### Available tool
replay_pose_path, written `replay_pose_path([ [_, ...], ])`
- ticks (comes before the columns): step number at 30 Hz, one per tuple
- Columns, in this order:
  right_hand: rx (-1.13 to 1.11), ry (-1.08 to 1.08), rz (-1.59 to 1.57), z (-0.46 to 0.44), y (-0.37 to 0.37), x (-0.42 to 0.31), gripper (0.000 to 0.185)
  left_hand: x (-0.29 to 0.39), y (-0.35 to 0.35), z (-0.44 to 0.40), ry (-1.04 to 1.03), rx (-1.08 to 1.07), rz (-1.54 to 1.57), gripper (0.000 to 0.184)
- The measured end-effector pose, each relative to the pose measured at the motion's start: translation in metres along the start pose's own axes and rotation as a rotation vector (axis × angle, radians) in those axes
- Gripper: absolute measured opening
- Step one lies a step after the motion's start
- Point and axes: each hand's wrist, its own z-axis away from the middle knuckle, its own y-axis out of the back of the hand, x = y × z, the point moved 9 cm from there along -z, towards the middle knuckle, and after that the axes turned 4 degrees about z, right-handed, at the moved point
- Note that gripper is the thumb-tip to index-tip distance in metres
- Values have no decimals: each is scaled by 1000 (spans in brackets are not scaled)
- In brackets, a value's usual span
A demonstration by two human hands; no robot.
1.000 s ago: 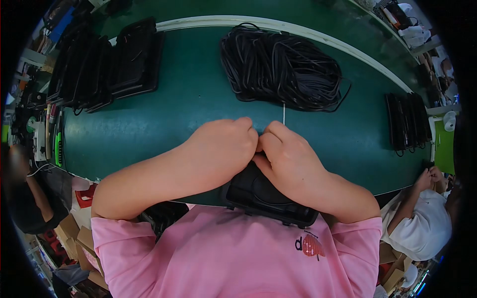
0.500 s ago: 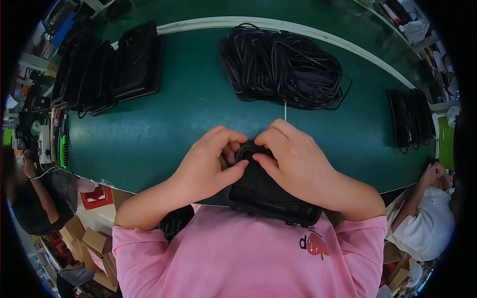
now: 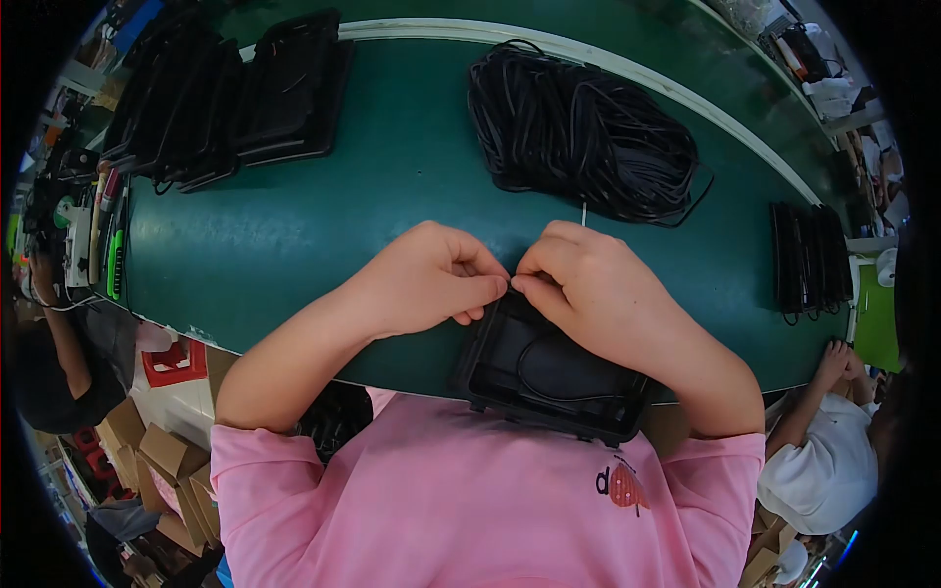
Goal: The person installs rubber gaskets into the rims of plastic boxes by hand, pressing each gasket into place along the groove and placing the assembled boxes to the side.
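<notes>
A shallow black plastic case point(image 3: 490, 367) lies at the table's near edge, against my shirt, its hollow side up. A thin black cord point(image 3: 522, 361) curves in a loop inside it. At the case's far left corner, my left hand point(image 3: 446, 279) pinches thumb against fingers. My right hand point(image 3: 593, 279) is closed too, its thumb and forefinger tips meeting the left fingertips over that corner. Whatever lies between the fingertips is too small to make out. The right hand and wrist cover the case's far right part.
A large bundle of black cord point(image 3: 588, 132) lies farther back on the green table point(image 3: 392, 206). Several black cases point(image 3: 294, 93) stand at the back left, more dark pieces point(image 3: 812, 257) at the right. Pens and a green cutter point(image 3: 116, 263) lie left. Other people sit at both sides.
Both hands have drawn together, fingertips now meeting above the case's corner; the left thumb has come out of the case. More of the case's inside shows. The view has shifted slightly.
</notes>
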Motion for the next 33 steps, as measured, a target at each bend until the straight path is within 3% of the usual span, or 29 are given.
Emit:
replay_pose_path([
  [6, 7, 31, 50, 0, -6, -2, 18, -6, -1, 2, 29, -18, 87, 13],
  [9, -8, 23, 13, 0, -6, -1, 18, -7, -6, 3, -32, -31, 96, 18],
  [11, -41, 22, 30, 3, -9, -2, 19, -3, -8, 4, -134, -6, -104, 18],
  [21, -70, 106, -38, 18, -6, -15, 9, -10, -24, 18, -147, -213, -66, 34],
  [26, -22, 246, 0, 32, -7, -25, 15, 8, -24, 25, -352, -159, -122, 34],
  [31, 83, 362, 88, 36, -12, -34, 18, 1, -26, 23, -277, -197, -60, 33],
  [33, 91, 241, 33, 34, -13, -25, 20, -1, -26, 23, -260, -202, -41, 33],
])
